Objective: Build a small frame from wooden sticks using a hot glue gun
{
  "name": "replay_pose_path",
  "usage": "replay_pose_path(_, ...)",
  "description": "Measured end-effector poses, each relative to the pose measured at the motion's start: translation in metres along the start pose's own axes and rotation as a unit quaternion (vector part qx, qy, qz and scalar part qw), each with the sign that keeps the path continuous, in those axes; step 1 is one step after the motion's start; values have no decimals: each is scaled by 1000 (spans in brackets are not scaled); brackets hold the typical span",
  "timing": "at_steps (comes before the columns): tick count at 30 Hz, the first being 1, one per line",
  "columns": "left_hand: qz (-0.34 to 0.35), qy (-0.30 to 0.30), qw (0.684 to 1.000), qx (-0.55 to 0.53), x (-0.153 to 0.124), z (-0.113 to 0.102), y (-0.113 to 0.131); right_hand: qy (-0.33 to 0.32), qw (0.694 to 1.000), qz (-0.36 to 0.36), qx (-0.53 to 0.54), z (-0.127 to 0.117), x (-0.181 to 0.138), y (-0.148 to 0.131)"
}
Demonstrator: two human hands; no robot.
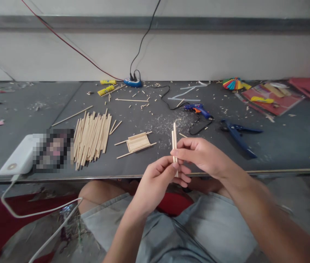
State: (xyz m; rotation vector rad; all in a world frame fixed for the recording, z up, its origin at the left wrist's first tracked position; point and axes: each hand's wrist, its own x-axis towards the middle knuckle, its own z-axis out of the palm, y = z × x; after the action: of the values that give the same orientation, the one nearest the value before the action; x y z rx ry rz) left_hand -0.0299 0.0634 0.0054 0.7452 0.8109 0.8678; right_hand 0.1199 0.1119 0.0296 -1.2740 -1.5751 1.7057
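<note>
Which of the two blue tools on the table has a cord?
The glue gun, beyond the held sticks: a black cord trails from it. The pliers to its right have none.

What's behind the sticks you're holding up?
Wood shavings on the table, with the blue glue gun farther back. The left hand and right hand cover the lower ends of the sticks.

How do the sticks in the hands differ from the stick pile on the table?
The held sticks are only two or three, upright, pinched between the left hand and right hand; the stick pile holds dozens, lying flat and untouched on the table. Both are thin, pale, bare wood.
</note>
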Motion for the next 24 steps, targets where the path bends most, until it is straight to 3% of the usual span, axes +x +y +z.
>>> replay_pose_path(24, -12, 27, 1000, -1, 6, -1, -8, 11, 1000, 7, -22, -1, 2, 8)
